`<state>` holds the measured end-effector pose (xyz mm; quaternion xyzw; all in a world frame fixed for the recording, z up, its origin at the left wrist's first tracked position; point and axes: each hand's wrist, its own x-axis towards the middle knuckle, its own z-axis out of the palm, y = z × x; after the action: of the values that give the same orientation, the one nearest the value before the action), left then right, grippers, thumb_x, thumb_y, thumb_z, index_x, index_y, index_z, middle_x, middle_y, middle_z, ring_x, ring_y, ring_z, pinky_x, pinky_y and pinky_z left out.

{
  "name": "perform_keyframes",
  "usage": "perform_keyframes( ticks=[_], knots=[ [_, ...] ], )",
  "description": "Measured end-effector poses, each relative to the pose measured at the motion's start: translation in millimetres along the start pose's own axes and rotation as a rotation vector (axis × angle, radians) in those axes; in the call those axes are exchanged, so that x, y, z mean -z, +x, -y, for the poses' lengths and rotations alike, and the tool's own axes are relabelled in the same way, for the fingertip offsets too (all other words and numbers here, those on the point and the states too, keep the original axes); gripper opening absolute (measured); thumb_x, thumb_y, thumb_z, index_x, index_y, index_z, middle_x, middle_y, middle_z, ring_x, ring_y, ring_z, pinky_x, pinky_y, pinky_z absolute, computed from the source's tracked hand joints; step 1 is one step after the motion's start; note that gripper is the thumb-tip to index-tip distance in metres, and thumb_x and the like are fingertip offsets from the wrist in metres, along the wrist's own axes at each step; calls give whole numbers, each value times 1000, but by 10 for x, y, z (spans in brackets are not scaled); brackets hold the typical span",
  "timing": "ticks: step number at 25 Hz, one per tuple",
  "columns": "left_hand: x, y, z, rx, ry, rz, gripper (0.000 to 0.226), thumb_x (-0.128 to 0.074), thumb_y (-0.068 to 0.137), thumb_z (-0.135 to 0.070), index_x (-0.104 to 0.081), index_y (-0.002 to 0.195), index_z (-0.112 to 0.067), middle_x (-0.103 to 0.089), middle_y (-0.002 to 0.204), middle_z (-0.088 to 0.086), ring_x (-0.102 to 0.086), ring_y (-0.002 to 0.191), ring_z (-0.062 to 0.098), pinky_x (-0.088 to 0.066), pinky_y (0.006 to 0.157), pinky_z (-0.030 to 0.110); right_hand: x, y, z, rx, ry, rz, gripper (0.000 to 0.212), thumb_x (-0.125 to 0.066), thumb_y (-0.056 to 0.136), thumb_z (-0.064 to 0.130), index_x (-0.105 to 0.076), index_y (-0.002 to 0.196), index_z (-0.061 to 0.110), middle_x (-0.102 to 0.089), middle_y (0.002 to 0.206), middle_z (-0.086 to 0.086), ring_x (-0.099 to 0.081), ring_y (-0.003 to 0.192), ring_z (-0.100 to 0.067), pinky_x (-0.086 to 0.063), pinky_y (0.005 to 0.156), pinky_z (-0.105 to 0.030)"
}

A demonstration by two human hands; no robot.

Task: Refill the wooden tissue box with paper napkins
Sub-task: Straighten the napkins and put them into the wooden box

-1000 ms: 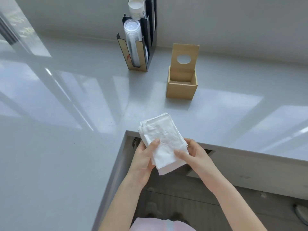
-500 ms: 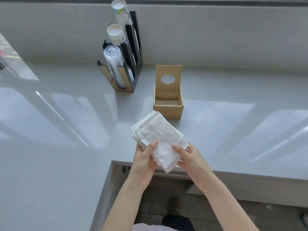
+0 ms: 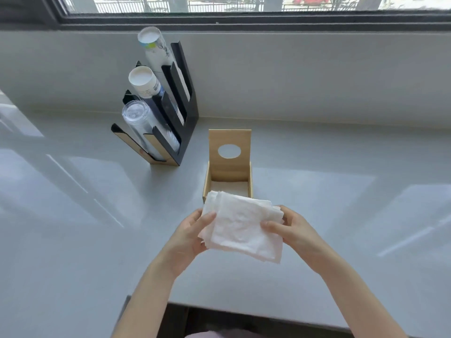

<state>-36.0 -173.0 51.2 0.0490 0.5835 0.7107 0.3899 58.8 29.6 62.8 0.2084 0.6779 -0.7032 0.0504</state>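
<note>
Head view: I have only this one camera, looking down over the counter [image 3: 73, 240].
Napkin stack [image 3: 241, 230]: I see it held above the counter, its far edge overlapping the near wall of the wooden tissue box [image 3: 228, 189] at 12 o'clock from my hands.
Left hand [image 3: 189, 236]: closed on the stack's 9 o'clock edge, thumb on top.
Right hand [image 3: 296, 231]: clamped on the 3 o'clock edge, thumb on top.
Box: lid [image 3: 229, 152] stands upright and open; something pale lies on the floor inside, and I cannot tell what.
Cup rack [image 3: 168, 123]: at 11 o'clock from the box, well apart.
Progress: I judge the lid open and the stack fetched; lowering it in and closing remain.
</note>
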Motion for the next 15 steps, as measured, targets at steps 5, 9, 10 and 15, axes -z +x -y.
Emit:
perform_keyframes(
  ticks=[5, 9, 10, 15],
  knots=[
    [-32, 159, -65, 47, 92, 14, 42, -67, 75, -33, -62, 112, -15, -74, 97, -2, -71, 86, 13, -55, 65, 20, 62, 159, 188, -25, -68, 84, 28, -66, 82, 22, -62, 107, 13, -72, 95, 0, -69, 86, -15, -52, 79, -26],
    [21, 273, -124, 93, -105, 12, 45, -62, 74, -30, -61, 115, -12, -74, 99, 1, -72, 84, 14, -57, 62, 22, -12, 225, 276, -91, 385, 237, 38, -37, 97, 39, -62, 118, 20, -70, 115, 0, -66, 106, -16, -55, 79, -25],
    [43, 290, -148, 99, -118, 20, 46, -61, 73, -30, -60, 115, -11, -75, 97, 0, -72, 82, 13, -57, 61, 22, -48, 235, 275, -94, 460, 261, 39, -37, 94, 41, -63, 117, 22, -69, 118, 0, -65, 108, -15, -55, 79, -23],
    [161, 368, -211, 114, -122, 40, 49, -62, 72, -28, -60, 118, -11, -74, 100, 2, -72, 82, 14, -57, 61, 22, -230, 286, 247, -109, 598, 207, 32, -41, 94, 26, -69, 105, 15, -74, 104, -2, -71, 93, -14, -58, 70, -22]
  ],
)
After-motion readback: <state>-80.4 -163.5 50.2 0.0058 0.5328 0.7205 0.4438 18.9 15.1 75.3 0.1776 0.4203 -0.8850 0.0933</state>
